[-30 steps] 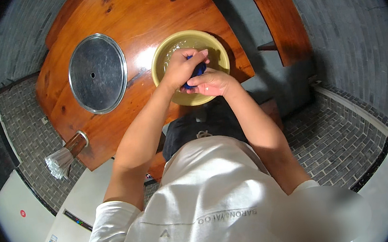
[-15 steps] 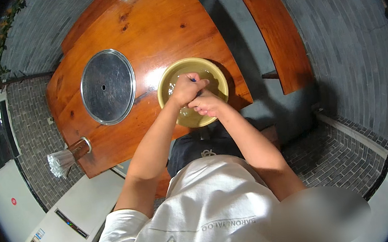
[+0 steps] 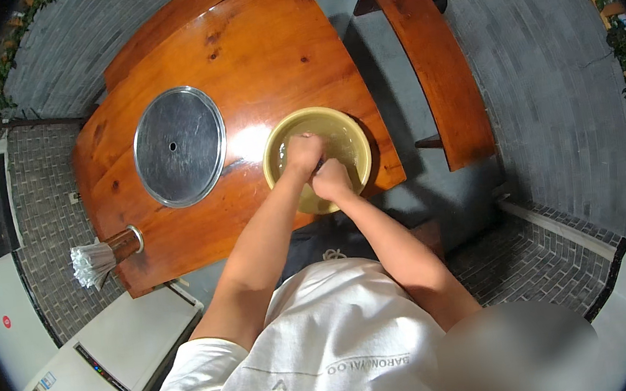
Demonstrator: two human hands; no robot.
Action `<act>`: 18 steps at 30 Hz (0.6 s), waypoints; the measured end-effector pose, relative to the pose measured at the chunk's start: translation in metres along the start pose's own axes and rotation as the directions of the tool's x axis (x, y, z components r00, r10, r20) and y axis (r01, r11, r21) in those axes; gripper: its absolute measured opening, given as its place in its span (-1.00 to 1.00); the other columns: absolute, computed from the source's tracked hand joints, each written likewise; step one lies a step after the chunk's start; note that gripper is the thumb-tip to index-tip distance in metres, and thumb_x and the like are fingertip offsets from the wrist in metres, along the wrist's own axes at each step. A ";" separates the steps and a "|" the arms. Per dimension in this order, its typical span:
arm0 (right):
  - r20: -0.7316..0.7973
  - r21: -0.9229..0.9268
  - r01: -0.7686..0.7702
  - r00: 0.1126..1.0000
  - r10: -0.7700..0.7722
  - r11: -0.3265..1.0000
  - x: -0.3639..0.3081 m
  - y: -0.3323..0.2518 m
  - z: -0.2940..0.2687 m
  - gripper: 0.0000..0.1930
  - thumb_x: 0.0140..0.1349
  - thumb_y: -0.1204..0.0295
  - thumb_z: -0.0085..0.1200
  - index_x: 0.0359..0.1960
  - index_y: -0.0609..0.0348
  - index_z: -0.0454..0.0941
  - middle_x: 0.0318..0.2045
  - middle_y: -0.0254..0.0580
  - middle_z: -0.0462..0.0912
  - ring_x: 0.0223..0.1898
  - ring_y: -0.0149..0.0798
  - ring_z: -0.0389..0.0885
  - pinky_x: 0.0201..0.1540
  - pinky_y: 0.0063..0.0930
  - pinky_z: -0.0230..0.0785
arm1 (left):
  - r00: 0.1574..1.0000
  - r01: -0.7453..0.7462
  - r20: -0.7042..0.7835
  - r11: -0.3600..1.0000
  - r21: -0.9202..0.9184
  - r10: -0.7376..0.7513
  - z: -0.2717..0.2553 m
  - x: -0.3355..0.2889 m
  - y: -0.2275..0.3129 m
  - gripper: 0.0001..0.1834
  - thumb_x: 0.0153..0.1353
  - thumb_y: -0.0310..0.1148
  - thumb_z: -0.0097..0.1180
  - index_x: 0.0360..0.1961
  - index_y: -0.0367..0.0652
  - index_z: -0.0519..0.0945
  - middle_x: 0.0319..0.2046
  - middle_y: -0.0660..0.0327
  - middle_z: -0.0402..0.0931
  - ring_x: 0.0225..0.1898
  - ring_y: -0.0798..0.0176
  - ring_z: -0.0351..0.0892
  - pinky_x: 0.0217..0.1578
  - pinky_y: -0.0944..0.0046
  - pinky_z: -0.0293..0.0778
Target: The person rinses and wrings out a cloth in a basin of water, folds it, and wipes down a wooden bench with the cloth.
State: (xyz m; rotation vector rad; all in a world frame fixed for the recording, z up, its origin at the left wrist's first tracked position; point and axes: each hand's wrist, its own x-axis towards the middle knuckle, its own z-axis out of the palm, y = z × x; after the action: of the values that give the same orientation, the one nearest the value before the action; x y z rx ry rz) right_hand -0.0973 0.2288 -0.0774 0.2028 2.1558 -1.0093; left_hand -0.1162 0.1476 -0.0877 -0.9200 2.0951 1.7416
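A dark item [image 3: 318,166], mostly hidden, sits between the curled left hand [image 3: 305,151] and right hand [image 3: 332,179], both seemingly closed around it, inside the rim of a yellow basin [image 3: 311,111] on the wooden surface [image 3: 255,63]. Squeezing appears under way; the next move calls for a firm two-handed grip.
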 end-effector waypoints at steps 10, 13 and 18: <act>-0.044 -0.376 0.004 0.999 -0.022 0.927 -0.004 0.003 -0.044 -0.76 -0.03 0.38 0.00 -0.36 0.27 0.52 -0.27 0.14 0.51 -0.21 0.07 0.49 -0.15 -0.20 0.34 | 0.965 0.190 -0.143 0.960 -0.206 -0.221 0.053 0.019 -0.002 -0.80 -0.16 -0.42 -0.05 -0.66 -0.39 0.49 -0.69 0.02 0.45 -0.66 0.14 0.42 -0.57 0.20 0.30; -0.067 -0.509 0.051 0.993 -0.099 0.859 -0.002 0.007 -0.051 -0.80 -0.03 0.42 -0.02 -0.39 0.27 0.50 -0.33 0.16 0.53 -0.23 0.04 0.51 -0.18 -0.20 0.36 | 0.976 0.044 -0.206 0.988 -0.149 -0.074 0.066 0.028 -0.014 -0.81 -0.16 -0.44 -0.06 -0.64 -0.40 0.49 -0.67 0.01 0.45 -0.62 0.14 0.43 -0.55 0.20 0.30; -0.094 -0.619 0.146 0.962 -0.258 0.772 0.005 0.011 -0.058 -0.87 -0.04 0.44 -0.03 -0.48 0.25 0.48 -0.42 0.08 0.55 -0.36 0.02 0.55 -0.26 -0.20 0.39 | 0.933 0.165 -0.294 0.972 -0.168 -0.209 0.072 0.018 0.004 -0.73 -0.13 -0.36 -0.11 -0.55 -0.40 0.52 -0.50 -0.08 0.47 -0.41 0.03 0.45 -0.36 0.17 0.31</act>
State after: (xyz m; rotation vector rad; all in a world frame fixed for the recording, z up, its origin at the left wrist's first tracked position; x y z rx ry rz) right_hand -0.1284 0.2770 -0.0635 -0.2718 2.5883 -0.3592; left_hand -0.1464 0.2107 -0.1122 -1.4706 1.9968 1.7557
